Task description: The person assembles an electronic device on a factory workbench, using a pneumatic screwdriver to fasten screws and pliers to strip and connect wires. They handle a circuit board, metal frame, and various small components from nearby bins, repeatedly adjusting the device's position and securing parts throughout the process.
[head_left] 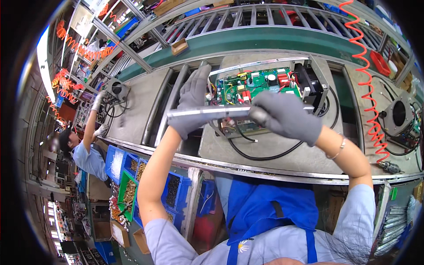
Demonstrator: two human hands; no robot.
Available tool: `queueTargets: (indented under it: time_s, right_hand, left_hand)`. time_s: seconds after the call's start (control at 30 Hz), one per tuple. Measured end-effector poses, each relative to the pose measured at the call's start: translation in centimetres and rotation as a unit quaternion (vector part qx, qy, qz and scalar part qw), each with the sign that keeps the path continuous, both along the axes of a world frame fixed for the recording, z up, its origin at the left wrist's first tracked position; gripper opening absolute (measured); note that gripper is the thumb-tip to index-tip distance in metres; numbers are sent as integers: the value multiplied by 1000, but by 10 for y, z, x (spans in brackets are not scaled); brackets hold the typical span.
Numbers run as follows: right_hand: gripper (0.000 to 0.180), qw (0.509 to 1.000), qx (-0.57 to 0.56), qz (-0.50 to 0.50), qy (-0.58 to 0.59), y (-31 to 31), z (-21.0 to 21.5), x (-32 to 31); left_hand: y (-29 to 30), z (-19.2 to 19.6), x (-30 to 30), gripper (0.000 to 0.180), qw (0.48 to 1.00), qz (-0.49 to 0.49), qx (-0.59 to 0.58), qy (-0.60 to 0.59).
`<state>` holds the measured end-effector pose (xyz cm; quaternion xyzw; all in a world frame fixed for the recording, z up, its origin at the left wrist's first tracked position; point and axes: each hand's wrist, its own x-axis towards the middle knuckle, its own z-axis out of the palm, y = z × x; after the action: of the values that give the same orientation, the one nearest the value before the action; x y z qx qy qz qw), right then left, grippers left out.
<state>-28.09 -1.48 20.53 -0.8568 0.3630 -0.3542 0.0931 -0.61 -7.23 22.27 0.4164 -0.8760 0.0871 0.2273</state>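
An opened electrical unit [260, 84] lies in front of me, with a green circuit board and a black fan [309, 84] at its right end. In a grey glove, my right hand [285, 117] is closed around a long, narrow metal strip [212, 112], held level over the unit's near side. The strip's left end passes over my left wrist. My left hand [194, 92], gloved too, has its fingers stretched out at the unit's left end; whether it touches the unit cannot be made out. A black cable [265, 157] loops from the unit over the grey board beneath.
Blue and green bins [128, 192] of small fasteners stand below the bench at left. A coiled red hose [364, 75] hangs at right, above a power driver [391, 167]. Another unit [399, 117] sits far right. A co-worker [86, 148] reaches over the line at left.
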Motion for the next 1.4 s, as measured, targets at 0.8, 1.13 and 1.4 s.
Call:
queueTargets:
  time_s: [0.8, 1.13, 1.4]
  right_hand:
    - [23, 972, -132, -91, 170, 28, 29, -63]
    - [29, 985, -28, -60, 157, -37, 16, -31]
    - [32, 992, 15, -50, 118, -48, -10, -33]
  left_hand:
    - [-76, -13, -22, 36, 956, -39, 211, 200]
    - [-76, 10, -26, 41, 935, -26, 318, 153]
    - [32, 73, -29, 55, 988, 22, -129, 81]
